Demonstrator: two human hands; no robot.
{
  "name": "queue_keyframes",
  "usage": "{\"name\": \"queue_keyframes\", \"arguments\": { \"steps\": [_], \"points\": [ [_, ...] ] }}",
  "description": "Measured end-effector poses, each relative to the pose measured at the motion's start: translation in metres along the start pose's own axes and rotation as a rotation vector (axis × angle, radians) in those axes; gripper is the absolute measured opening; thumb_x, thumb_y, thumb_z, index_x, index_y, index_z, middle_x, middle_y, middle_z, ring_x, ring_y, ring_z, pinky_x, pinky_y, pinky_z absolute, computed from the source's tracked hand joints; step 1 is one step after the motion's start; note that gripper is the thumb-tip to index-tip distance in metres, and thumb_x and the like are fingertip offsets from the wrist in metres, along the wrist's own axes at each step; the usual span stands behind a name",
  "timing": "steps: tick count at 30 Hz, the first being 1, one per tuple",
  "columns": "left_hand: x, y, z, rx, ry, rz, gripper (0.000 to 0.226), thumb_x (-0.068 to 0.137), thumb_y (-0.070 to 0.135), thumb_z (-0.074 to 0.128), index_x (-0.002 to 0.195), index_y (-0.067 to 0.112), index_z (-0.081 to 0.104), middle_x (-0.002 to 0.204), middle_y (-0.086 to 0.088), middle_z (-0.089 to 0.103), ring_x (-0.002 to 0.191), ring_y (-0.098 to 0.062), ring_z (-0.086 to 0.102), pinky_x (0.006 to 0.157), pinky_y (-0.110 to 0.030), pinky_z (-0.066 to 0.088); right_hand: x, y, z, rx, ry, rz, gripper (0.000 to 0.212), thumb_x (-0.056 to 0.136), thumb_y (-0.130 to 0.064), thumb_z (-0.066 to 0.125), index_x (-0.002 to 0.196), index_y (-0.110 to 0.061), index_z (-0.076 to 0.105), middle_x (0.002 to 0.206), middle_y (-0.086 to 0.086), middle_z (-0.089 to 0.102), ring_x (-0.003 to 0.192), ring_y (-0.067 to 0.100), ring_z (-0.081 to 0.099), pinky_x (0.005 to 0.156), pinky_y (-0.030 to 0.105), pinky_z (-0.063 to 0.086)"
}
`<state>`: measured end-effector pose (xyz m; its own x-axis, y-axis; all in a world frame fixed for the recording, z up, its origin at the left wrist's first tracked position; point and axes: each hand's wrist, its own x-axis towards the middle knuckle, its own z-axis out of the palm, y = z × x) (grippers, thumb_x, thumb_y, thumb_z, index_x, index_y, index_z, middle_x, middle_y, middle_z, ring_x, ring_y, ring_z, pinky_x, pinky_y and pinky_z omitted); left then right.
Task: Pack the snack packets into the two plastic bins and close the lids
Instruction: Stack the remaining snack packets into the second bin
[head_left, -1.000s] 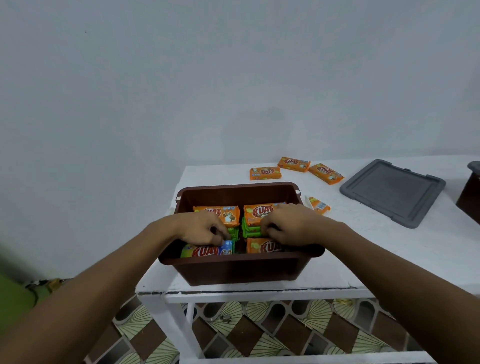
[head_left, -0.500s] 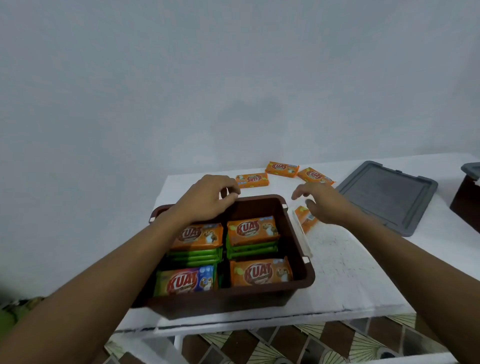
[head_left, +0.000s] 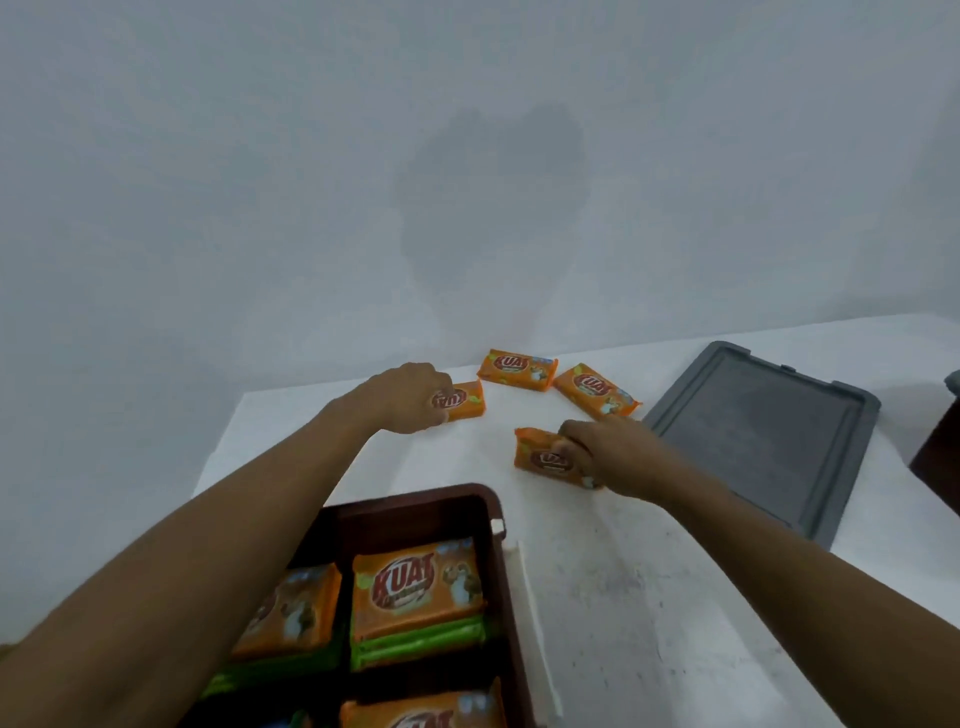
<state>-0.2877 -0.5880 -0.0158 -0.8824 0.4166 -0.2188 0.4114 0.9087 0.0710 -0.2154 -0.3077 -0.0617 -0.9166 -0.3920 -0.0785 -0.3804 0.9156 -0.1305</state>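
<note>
A: Hands?

B: Left hand (head_left: 410, 397) is curled over the left end of the left packet (head_left: 463, 402), which lies flat on the table (head_left: 623, 597). Right hand (head_left: 615, 452) grips the right end of the near packet (head_left: 540, 457). Can't tell if that one is lifted or only tipped.

A: Where's the bin from there?

B: The bin (head_left: 492, 512) is toward the person and off to the left, open. Its back rim stops short of both hands, so both arms have to draw back. The left forearm passes over the bin's left side, so I judge that hand has the straighter path. The right hand must cross leftward over the side wall.

A: Axes?

B: The left packet's long axis runs left to right, the same as the stacked packets in the bin. The near packet is roughly the same, slightly skewed. Little turning needed, I reckon.

A: Room inside?

B: Orange packets sit on green ones in the back stacks, close under the rim. Space looks tight.

A: What's loose?

B: Two. The far packet (head_left: 517, 369) lies by the wall, between the hands. The right packet (head_left: 595, 389) is just beyond the right hand, skewed, near a corner of the lid (head_left: 763, 441). The lid lies flat, well apart from the bin. The second bin (head_left: 941, 457) shows only a dark edge at far right, contents unseen.
</note>
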Motion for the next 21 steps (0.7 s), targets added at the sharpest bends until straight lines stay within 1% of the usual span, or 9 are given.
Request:
{"name": "queue_keyframes", "arguments": {
  "steps": [2, 5, 8, 11, 13, 15, 17, 19, 21],
  "points": [
    [0.018, -0.002, 0.003, 0.063, -0.067, -0.034, 0.048, 0.092, 0.04, 0.057, 0.135, 0.022, 0.046, 0.126, -0.005, 0.053, 0.112, -0.024, 0.051, 0.093, -0.037, 0.044, 0.008, 0.006, 0.002, 0.077, 0.016, 0.039, 0.038, 0.102, -0.048, 0.029, 0.117, -0.023, 0.055, 0.106, 0.0, 0.067, 0.087, 0.017, 0.062, 0.074, 0.036, 0.054],
    [0.041, -0.005, 0.008, 0.093, -0.125, -0.087, 0.063, 0.089, 0.042, 0.059, 0.144, 0.022, 0.035, 0.133, -0.008, 0.05, 0.118, -0.025, 0.051, 0.095, -0.037, 0.045, 0.015, 0.014, 0.001, 0.157, -0.017, 0.027, 0.037, 0.103, -0.044, 0.034, 0.126, -0.022, 0.052, 0.117, 0.0, 0.064, 0.097, 0.015, 0.061, 0.077, 0.028, 0.052],
    [0.054, -0.006, 0.013, 0.098, -0.173, -0.075, 0.067, 0.088, 0.042, 0.062, 0.144, 0.02, 0.032, 0.134, -0.009, 0.05, 0.118, -0.025, 0.051, 0.093, -0.036, 0.045, 0.019, 0.02, 0.0, 0.207, -0.014, 0.002, 0.036, 0.103, -0.04, 0.037, 0.134, -0.025, 0.047, 0.125, 0.0, 0.063, 0.107, 0.015, 0.062, 0.084, 0.031, 0.055],
    [0.059, -0.006, 0.021, 0.129, -0.16, -0.032, 0.066, 0.086, 0.035, 0.066, 0.139, 0.019, 0.031, 0.127, -0.007, 0.05, 0.108, -0.025, 0.055, 0.085, -0.036, 0.048, 0.02, 0.024, 0.003, 0.295, -0.015, 0.014, 0.037, 0.103, -0.035, 0.04, 0.14, -0.03, 0.039, 0.124, 0.0, 0.064, 0.108, 0.015, 0.062, 0.086, 0.034, 0.056],
    [0.06, -0.007, 0.022, 0.128, -0.141, -0.026, 0.073, 0.082, 0.034, 0.071, 0.138, 0.017, 0.029, 0.126, -0.006, 0.047, 0.105, -0.025, 0.057, 0.082, -0.036, 0.05, 0.019, 0.024, 0.003, 0.395, -0.01, 0.042, 0.037, 0.103, -0.032, 0.041, 0.14, -0.03, 0.037, 0.119, 0.001, 0.064, 0.107, 0.014, 0.062, 0.086, 0.03, 0.055],
    [0.059, -0.011, 0.018, 0.106, -0.147, -0.036, 0.078, 0.074, 0.038, 0.077, 0.135, 0.016, 0.033, 0.125, -0.004, 0.045, 0.1, -0.023, 0.057, 0.079, -0.034, 0.052, 0.019, 0.024, 0.003, 0.484, 0.025, 0.081, 0.038, 0.103, -0.028, 0.042, 0.141, -0.028, 0.038, 0.112, 0.0, 0.063, 0.105, 0.013, 0.061, 0.085, 0.025, 0.054],
    [0.055, -0.013, 0.011, 0.075, -0.115, -0.034, 0.075, 0.07, 0.041, 0.08, 0.128, 0.016, 0.041, 0.119, -0.002, 0.046, 0.095, -0.02, 0.056, 0.076, -0.031, 0.052, 0.021, 0.025, 0.0, 0.585, 0.086, 0.115, 0.041, 0.102, -0.024, 0.045, 0.142, -0.025, 0.039, 0.11, -0.004, 0.06, 0.107, 0.014, 0.06, 0.082, 0.021, 0.052],
    [0.048, -0.014, 0.003, -0.048, -0.055, -0.021, 0.064, 0.069, 0.037, 0.082, 0.119, 0.019, 0.046, 0.115, -0.002, 0.051, 0.093, -0.018, 0.055, 0.073, -0.027, 0.049, 0.024, 0.024, -0.006, 0.787, 0.129, 0.184, 0.039, 0.102, -0.021, 0.047, 0.141, -0.024, 0.044, 0.117, -0.006, 0.057, 0.109, 0.013, 0.06, 0.08, 0.02, 0.054],
    [0.038, -0.015, -0.008, -0.204, 0.0, 0.003, 0.057, 0.069, 0.034, 0.083, 0.111, 0.021, 0.047, 0.109, 0.0, 0.058, 0.091, -0.015, 0.057, 0.069, -0.023, 0.047, 0.028, 0.021, -0.012, 1.038, 0.133, 0.28, 0.036, 0.1, -0.021, 0.051, 0.136, -0.022, 0.05, 0.126, 0.0, 0.06, 0.109, 0.016, 0.062, 0.086, 0.032, 0.057]
  ]
}}
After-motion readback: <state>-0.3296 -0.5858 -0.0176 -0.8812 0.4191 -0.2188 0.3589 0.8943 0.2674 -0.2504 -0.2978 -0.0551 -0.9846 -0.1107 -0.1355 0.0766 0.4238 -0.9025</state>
